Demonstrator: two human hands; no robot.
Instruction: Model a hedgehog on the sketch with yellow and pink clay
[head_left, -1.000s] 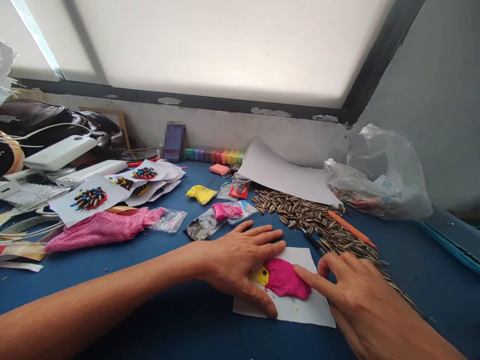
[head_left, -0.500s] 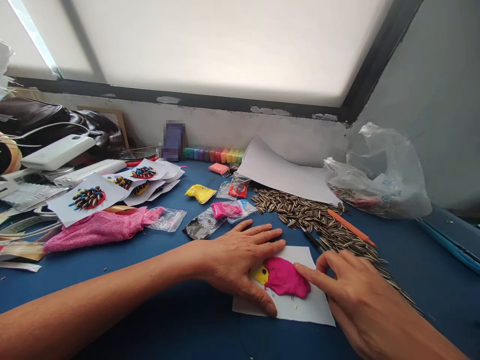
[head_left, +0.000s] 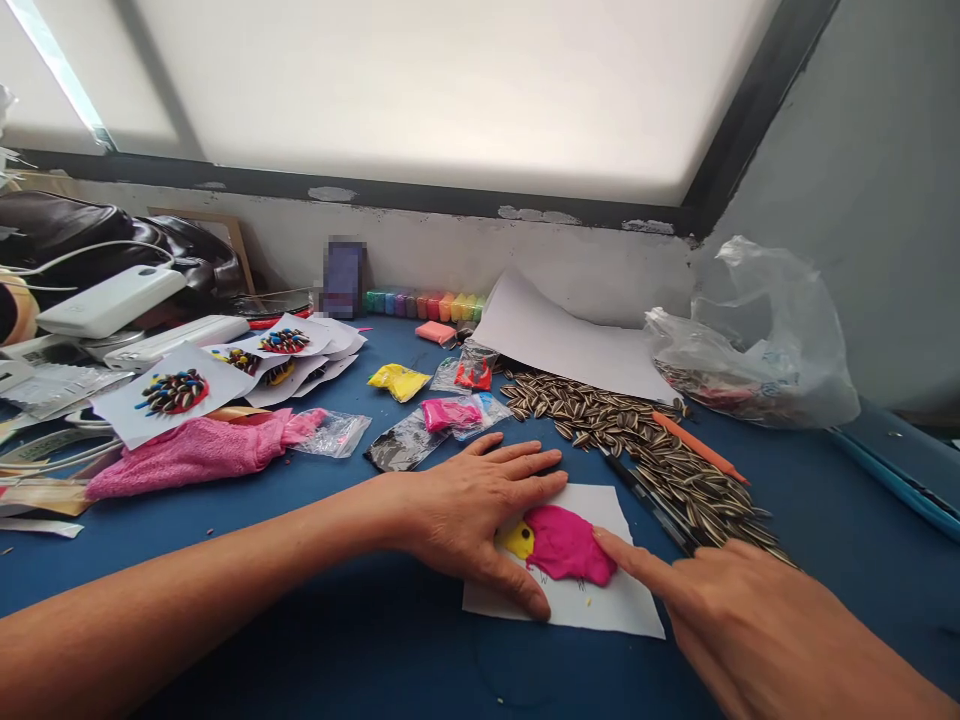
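A sheet of white paper (head_left: pixel 630 600) lies on the blue table, bearing a flattened magenta clay body (head_left: pixel 566 545). At its left end sits a yellow clay head (head_left: pixel 517 540) with a black dot, and small pen marks show below. My left hand (head_left: pixel 487 515) rests flat on the paper's left side, fingers spread, holding nothing. From the right, my right hand (head_left: pixel 739 610) stretches its index finger to the magenta clay's right edge, touching it. The other fingers of that hand are curled and partly hidden. A pile of striped sunflower seeds (head_left: pixel 600 410) spreads beyond the paper.
An orange pen (head_left: pixel 701 447) and a black pen (head_left: pixel 649 505) lie against the seeds. Small clay packets, including a yellow one (head_left: pixel 397 381), sit farther back. On the left are seed-decorated papers (head_left: pixel 139 430) and a pink cloth (head_left: pixel 195 455). A plastic bag (head_left: pixel 780 370) stands at right.
My right hand has shifted slightly right and lower, with its index finger straighter along the clay's right edge. The left hand stays flat on the paper. The view has shifted a little.
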